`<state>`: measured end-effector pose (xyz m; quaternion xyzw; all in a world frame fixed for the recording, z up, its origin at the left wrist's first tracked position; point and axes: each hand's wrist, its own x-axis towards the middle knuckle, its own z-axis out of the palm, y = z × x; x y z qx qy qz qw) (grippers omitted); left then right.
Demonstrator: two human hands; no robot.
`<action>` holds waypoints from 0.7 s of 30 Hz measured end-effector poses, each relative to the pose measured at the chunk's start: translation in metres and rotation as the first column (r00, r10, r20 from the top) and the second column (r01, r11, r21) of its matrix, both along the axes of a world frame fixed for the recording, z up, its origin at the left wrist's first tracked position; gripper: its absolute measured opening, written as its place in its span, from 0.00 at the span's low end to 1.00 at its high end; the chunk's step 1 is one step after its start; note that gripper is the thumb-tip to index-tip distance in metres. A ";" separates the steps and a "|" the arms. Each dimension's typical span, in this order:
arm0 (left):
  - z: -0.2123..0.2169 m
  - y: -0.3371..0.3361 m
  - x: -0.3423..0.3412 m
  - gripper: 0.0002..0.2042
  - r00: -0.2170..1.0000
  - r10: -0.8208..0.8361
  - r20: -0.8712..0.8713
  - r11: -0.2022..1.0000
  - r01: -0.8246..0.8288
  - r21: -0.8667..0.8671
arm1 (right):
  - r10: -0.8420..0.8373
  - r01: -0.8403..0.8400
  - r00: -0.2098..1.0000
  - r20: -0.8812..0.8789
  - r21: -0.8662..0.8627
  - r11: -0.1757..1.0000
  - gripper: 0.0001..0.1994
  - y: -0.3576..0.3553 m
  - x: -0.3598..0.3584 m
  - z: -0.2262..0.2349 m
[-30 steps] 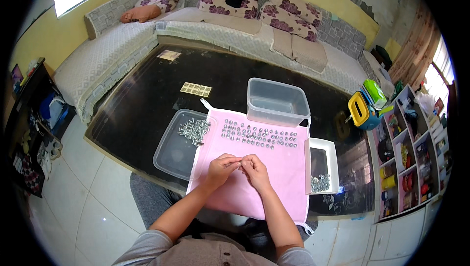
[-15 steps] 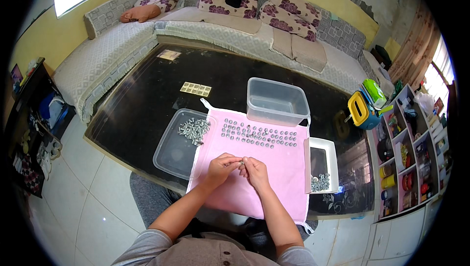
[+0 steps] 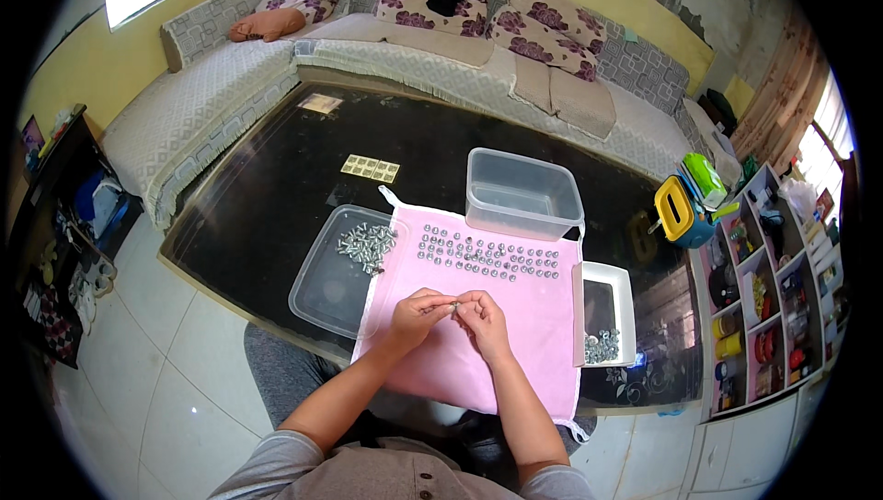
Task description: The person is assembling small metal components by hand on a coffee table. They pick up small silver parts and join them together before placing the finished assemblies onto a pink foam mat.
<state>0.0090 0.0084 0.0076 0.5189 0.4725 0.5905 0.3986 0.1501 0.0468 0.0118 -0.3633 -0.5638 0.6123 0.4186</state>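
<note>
Over the near half of a pink cloth, my hands meet at the fingertips. My left hand pinches a small metal bolt, and the thumb and fingers of my right hand close on its other end. Whether a nut sits on it is too small to tell. Beyond my hands, several small silvery pieces stand in rows on the cloth. To the left, loose bolts lie heaped in a clear plastic lid. At the right, nuts lie in the near end of a white box.
A clear plastic tub stands at the cloth's far edge. The black table also bears a yellow card and a blue-and-yellow container. A shelf unit stands right, and a sofa lines the far side.
My right hand has shifted slightly, its fingers lifting and rearranging at the bolt. The left hand keeps its pinch, and the rows on the cloth look the same.
</note>
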 end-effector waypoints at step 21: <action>-0.003 0.000 -0.001 0.08 1.000 -0.003 0.010 1.000 0.003 0.000 | -0.014 0.016 0.999 0.046 -0.051 0.999 0.11 -0.003 -0.001 0.003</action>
